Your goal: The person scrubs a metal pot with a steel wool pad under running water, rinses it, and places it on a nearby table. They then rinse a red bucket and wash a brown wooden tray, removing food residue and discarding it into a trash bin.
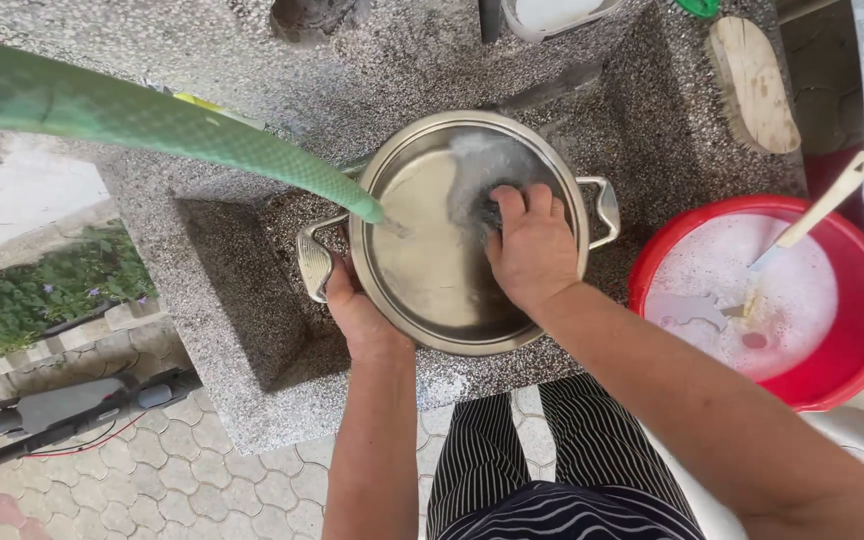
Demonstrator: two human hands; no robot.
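A wide steel pot (pixel 432 265) with two side handles rests in a speckled stone sink (pixel 242 300). My left hand (pixel 352 305) grips the pot's rim by its left handle (pixel 312 262). Inside the pot, my right hand (pixel 530 245) presses a dark scouring pad (pixel 487 212), mostly hidden under the fingers, against the soapy inner wall. A green hose (pixel 152 120) reaches in from the upper left, and its end pours water into the pot.
A red basin (pixel 857 340) of foamy water with a white-handled utensil (pixel 817 215) stands at the right. A wooden scrub brush (pixel 752 85) lies on the ledge behind it. Below are paving stones, my striped trousers and a dark tool (pixel 62 410) at lower left.
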